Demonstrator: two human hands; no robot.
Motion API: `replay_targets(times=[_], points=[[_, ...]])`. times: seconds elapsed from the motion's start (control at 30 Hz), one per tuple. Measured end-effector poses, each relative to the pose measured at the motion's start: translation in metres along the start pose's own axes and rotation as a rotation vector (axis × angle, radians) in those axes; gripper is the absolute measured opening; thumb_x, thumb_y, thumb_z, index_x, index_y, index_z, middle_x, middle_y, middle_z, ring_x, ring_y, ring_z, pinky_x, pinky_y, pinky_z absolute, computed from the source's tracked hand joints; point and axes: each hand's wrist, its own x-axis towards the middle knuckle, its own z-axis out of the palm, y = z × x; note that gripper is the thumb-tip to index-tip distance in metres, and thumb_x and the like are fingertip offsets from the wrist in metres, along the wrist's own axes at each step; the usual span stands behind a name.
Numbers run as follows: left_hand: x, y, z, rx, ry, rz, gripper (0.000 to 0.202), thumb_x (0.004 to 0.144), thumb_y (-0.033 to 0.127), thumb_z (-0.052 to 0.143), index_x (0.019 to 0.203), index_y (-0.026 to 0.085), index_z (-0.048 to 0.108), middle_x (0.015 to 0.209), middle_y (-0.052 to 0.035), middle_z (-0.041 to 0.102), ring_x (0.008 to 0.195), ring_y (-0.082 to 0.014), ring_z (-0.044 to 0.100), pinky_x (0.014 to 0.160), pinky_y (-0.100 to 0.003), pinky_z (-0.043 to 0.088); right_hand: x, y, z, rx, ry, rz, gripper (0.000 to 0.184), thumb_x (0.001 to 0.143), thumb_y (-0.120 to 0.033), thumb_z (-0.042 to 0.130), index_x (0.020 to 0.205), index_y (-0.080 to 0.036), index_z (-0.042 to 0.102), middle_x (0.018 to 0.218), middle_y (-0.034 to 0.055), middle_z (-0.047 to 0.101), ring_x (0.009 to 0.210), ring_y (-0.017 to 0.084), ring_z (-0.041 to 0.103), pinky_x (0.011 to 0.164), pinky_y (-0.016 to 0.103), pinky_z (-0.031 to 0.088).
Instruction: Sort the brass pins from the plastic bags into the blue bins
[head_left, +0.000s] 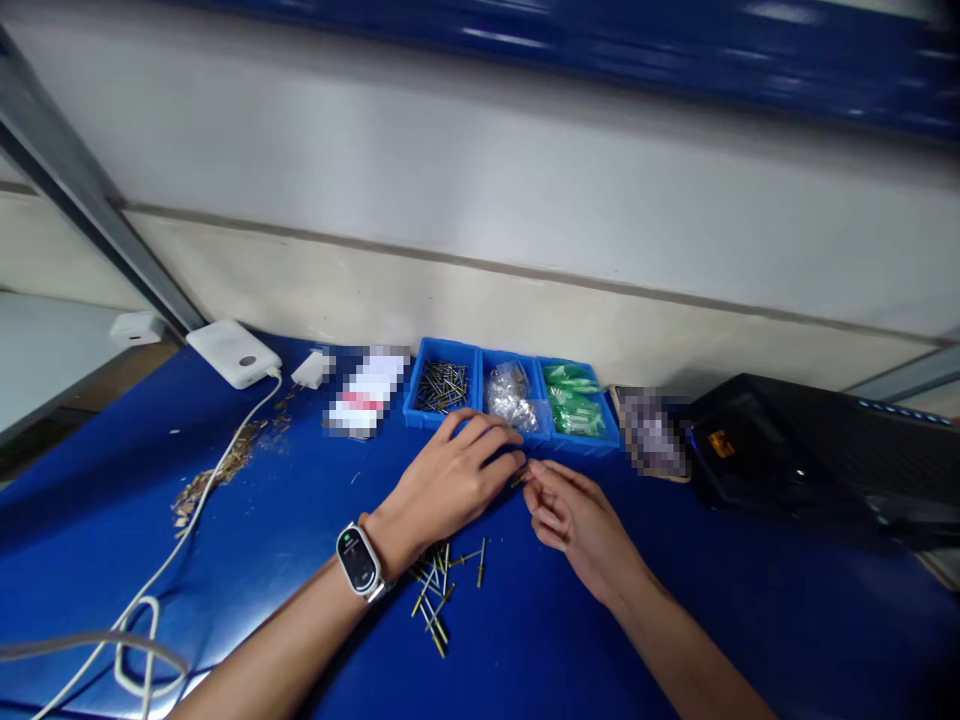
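Observation:
My left hand [456,472], with a smartwatch [358,560] on its wrist, reaches forward over the blue table [270,520], fingers curled and pinched at the tips. My right hand [574,515] meets it fingertip to fingertip, and between them sits a small brass-coloured pin [519,480]. Below the left wrist lies a loose scatter of several brass pins [439,590]. Just beyond the hands stand three joined blue bins [480,352]: dark metal pins [442,386] on the left, clear bagged parts [511,397] in the middle, green parts [574,400] on the right.
A white power bank [232,352] with a white cable [217,470] lies at the back left, next to a small white adapter [311,370]. Brown debris [217,475] is strewn along the cable. A black device [810,455] fills the right side. A wall rises behind.

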Motion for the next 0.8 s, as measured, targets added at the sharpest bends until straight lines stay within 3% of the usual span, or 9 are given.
replay_targets(times=[0.4,0.63,0.8], points=[[0.0011,0.0098,0.0009,-0.046,0.013,0.073,0.019,0.099,0.029,0.052,0.105,0.018,0.066,0.109,-0.0043,0.067,0.109,-0.0225,0.055,0.098,-0.042,0.038,0.0019,-0.0002,0.0015,0.057,0.126,0.01,0.037,0.064,-0.044,0.086,0.074,-0.017,0.063,0.054,-0.0059,0.049,0.041,0.004,0.03,0.036,0.016,0.023],[0.0011,0.0105,0.0038,-0.003,-0.02,0.105,0.02,0.103,0.02,0.046,0.101,0.017,0.065,0.104,-0.0024,0.067,0.105,-0.0192,0.057,0.092,-0.035,0.04,0.003,0.004,-0.0013,0.023,0.105,-0.055,0.033,0.069,-0.043,0.083,0.07,-0.017,0.062,0.053,-0.007,0.043,0.042,0.005,0.027,0.034,0.016,0.025],[0.0008,0.01,0.0034,-0.009,-0.017,0.112,0.019,0.103,0.019,0.046,0.105,0.018,0.066,0.104,-0.0021,0.067,0.102,-0.019,0.057,0.088,-0.034,0.041,0.0077,0.0061,-0.0079,-0.162,0.1,-0.172,0.034,0.076,-0.044,0.075,0.063,-0.017,0.059,0.053,-0.0063,0.042,0.041,0.006,0.028,0.033,0.018,0.026]])
